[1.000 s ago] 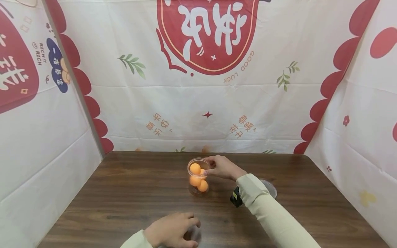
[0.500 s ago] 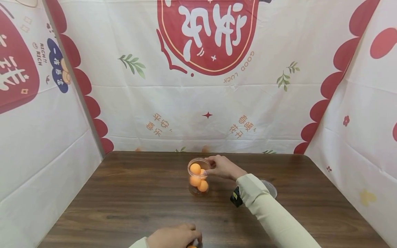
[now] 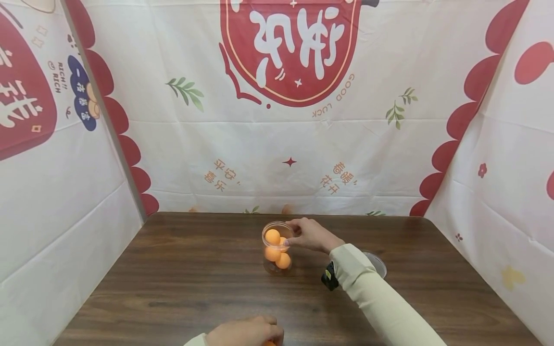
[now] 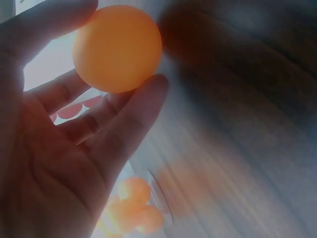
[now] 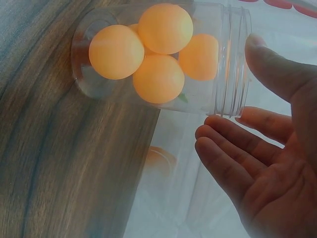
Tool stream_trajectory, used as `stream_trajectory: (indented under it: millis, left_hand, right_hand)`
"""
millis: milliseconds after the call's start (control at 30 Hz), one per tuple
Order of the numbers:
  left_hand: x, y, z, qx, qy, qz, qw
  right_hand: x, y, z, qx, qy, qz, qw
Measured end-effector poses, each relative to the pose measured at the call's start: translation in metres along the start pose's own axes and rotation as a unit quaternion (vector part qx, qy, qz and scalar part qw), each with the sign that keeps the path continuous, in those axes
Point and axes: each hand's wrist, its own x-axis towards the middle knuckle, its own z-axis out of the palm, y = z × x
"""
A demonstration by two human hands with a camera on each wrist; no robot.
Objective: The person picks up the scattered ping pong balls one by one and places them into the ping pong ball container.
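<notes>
An uncapped clear plastic jar (image 3: 277, 269) stands upright on the table, with several orange ping-pong balls (image 5: 166, 29) inside. My right hand (image 3: 313, 235) grips the jar by its threaded rim, thumb on one side and fingers on the other in the right wrist view. Low in the head view, my left hand (image 3: 244, 331) is near the table's front edge. Its thumb and fingers pinch another orange ping-pong ball (image 4: 117, 48), seen plainly in the left wrist view. From the head, most of that ball is hidden under the hand.
A round clear lid (image 3: 375, 264) lies on the table behind the right sleeve. The dark wooden table (image 3: 182, 269) is bounded at the back and both sides by printed white cloth (image 3: 277, 139).
My left hand has come down toward the table's front edge and closed its fingers on a ping-pong ball. My right hand and the jar have stayed in place.
</notes>
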Motion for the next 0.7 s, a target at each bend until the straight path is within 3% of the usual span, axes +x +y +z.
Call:
stream_trajectory:
  millis: [300,433,700]
  left_hand:
    - [-0.002,0.003,-0.007,-0.002,0.006,-0.033,0.9994]
    - [-0.001,0.003,-0.009,0.013,0.020,-0.031,0.9992]
    - [0.007,-0.008,-0.018,0.080,0.077,0.012,0.9937]
  right_hand:
    - [-0.001,0.000,0.001,0.000,0.001,-0.006,1.000]
    - [-0.001,0.000,0.001,0.001,0.000,-0.004,1.000]
    - [0.000,0.000,0.001,0.001,0.003,-0.001,1.000]
